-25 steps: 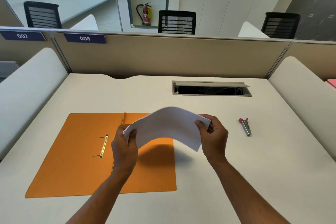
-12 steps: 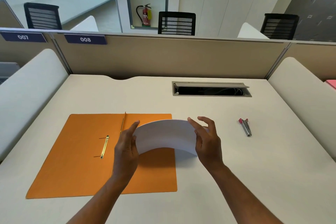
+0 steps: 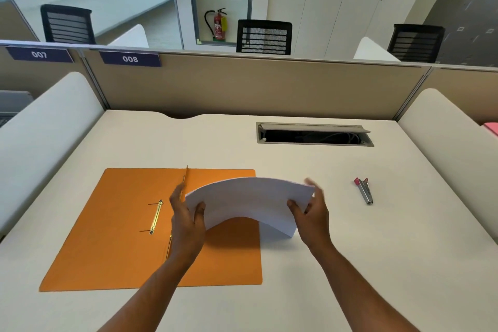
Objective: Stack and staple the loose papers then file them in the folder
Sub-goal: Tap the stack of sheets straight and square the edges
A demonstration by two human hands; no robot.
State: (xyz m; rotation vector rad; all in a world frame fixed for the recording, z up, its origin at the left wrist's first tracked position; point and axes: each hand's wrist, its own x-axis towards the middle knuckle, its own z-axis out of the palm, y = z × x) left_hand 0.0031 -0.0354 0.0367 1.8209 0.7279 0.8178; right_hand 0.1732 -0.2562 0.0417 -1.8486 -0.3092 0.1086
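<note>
Head view: desk labels read "007" [image 3: 39, 54] and "008" [image 3: 130, 59]. Over the open orange folder [image 3: 113, 237], the left hand [image 3: 186, 219] and right hand [image 3: 311, 214] pinch a bowed paper stack [image 3: 248, 203] off the tabletop [image 3: 377, 250]. Sheets could fan or slip, perhaps misaligning. Stapler [image 3: 364, 190] lies right, untouched.

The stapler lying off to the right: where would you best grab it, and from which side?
Probably from above, pinching the long metal body of the stapler across its narrow sides. It lies flat on the desk with open space around it, its pink end pointing away, nearer the right hand.
</note>
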